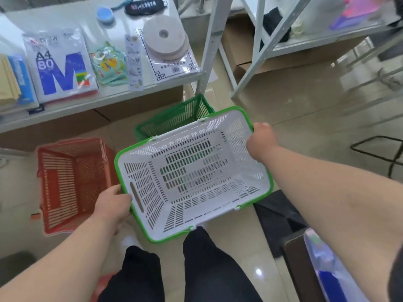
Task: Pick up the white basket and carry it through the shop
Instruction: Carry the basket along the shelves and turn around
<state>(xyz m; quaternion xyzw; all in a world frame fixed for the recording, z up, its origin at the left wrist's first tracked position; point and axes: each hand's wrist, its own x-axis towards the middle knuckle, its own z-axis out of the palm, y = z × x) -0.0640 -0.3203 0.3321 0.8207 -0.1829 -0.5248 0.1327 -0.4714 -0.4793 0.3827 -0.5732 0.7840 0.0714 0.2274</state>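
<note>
The white basket (pixel 192 171) has slotted walls and a green rim and handles. It hangs empty above the floor in front of my legs, tilted a little. My left hand (pixel 112 204) grips its near-left end by the rim. At the far-right end my right hand (pixel 261 141) is closed over the rim. Both arms reach forward from the bottom corners of the view.
A red basket (pixel 69 182) stands on the floor to the left, a green basket (pixel 174 118) just behind the white one. A white shelf (pixel 113 94) with paper packs and stationery runs along the left. Another metal rack (pixel 257 51) and cardboard boxes stand ahead right.
</note>
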